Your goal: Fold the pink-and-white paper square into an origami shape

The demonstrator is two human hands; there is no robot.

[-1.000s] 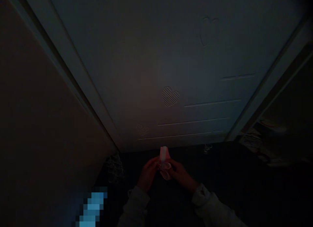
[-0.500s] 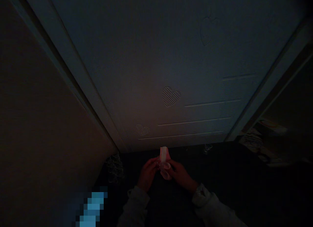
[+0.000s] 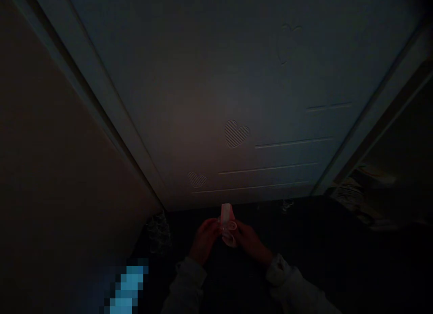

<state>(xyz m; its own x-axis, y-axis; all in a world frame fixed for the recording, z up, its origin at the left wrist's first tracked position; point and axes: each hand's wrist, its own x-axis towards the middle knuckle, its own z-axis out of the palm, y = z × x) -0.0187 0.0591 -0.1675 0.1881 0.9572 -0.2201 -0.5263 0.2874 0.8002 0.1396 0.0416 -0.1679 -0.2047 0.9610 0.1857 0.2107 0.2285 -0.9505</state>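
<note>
In the low middle of the dim head view, both hands hold a small pink-and-white object (image 3: 227, 214). It has a flat, pale upper part and rounded, loop-like shapes at its lower end. It is too dark to tell its kind. My left hand (image 3: 205, 237) closes on its left side, the fingertips partly lost in shadow. From the right, my right hand (image 3: 251, 241) grips it near the loops. Pale long sleeves cover both wrists.
A pale panel (image 3: 189, 102) with embossed hearts and grooves rises ahead. Crumpled clear plastic (image 3: 159, 233) lies on the dark surface (image 3: 237, 282) at left, with a small shiny piece (image 3: 287, 205) by the panel. A blurred-out bright blue patch (image 3: 126, 289) shows lower left.
The right thumb and fingers have drawn back slightly from the loops of the pink-and-white object, so more of them shows. The scene has become a little darker.
</note>
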